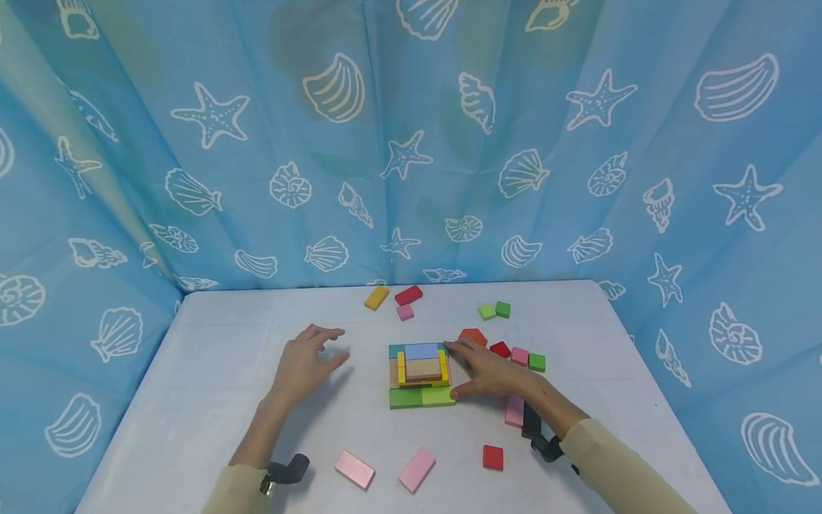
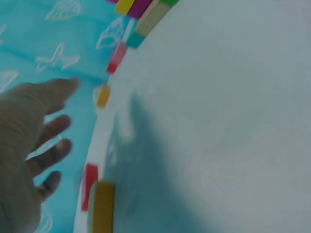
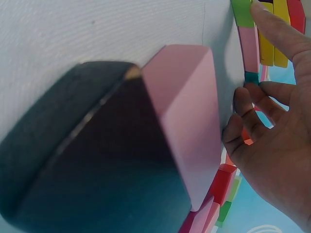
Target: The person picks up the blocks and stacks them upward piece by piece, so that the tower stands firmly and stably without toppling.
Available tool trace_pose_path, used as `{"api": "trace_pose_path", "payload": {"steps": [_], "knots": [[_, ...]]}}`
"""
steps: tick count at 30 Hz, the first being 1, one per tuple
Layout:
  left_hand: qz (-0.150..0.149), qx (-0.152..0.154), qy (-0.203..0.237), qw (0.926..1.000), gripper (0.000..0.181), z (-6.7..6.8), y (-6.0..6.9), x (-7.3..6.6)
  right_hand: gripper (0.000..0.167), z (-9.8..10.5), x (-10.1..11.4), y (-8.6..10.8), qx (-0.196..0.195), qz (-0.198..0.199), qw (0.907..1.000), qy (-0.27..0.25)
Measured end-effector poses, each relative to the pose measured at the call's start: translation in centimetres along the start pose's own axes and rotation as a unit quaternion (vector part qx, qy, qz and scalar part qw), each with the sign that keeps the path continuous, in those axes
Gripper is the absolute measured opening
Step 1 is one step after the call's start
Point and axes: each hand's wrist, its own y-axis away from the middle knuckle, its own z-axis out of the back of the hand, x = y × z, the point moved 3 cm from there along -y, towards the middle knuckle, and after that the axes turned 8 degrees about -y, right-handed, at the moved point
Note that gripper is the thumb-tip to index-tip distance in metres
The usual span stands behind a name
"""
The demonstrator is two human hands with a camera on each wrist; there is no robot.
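Note:
A layered stack of blocks stands mid-table: green blocks (image 1: 406, 398) along the front, teal at the back, yellow blocks (image 1: 401, 368) inside, and a light blue block (image 1: 422, 351) toward the back. My right hand (image 1: 484, 368) rests against the stack's right side. Its thumb is at the light green block (image 3: 243, 13) and a forefinger reaches the teal corner (image 3: 251, 77); the other fingers bend loosely. My left hand (image 1: 305, 368) hovers left of the stack, fingers spread and holding nothing. In the left wrist view, those fingers are blurred.
Pink blocks (image 1: 417, 469) and a red block (image 1: 493, 457) lie in front. Beneath the right forearm are a pink block (image 1: 514, 411) and a black block (image 1: 531, 421). Red, pink and green pieces (image 1: 536, 363) lie to the right; yellow (image 1: 377, 298) and red blocks lie behind.

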Motion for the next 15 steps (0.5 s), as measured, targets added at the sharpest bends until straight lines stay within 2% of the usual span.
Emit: {"api": "trace_pose_path", "payload": {"steps": [8, 12, 15], "knots": [[0.046, 0.096, -0.023, 0.9941, 0.056, 1.1, 1.5, 4.1, 0.103, 0.0, -0.2, 0.0, 0.003, 0.012, 0.9999, -0.004], [0.062, 0.124, -0.026, 0.9900, 0.057, 1.4, 2.5, 5.8, 0.103, 0.0, -0.2, 0.0, 0.003, 0.015, 0.9999, -0.004], [0.079, 0.131, -0.019, 0.9880, 0.055, 1.5, 3.2, 6.9, 0.103, 0.0, -0.2, 0.0, 0.003, 0.017, 0.9998, -0.004]]}}
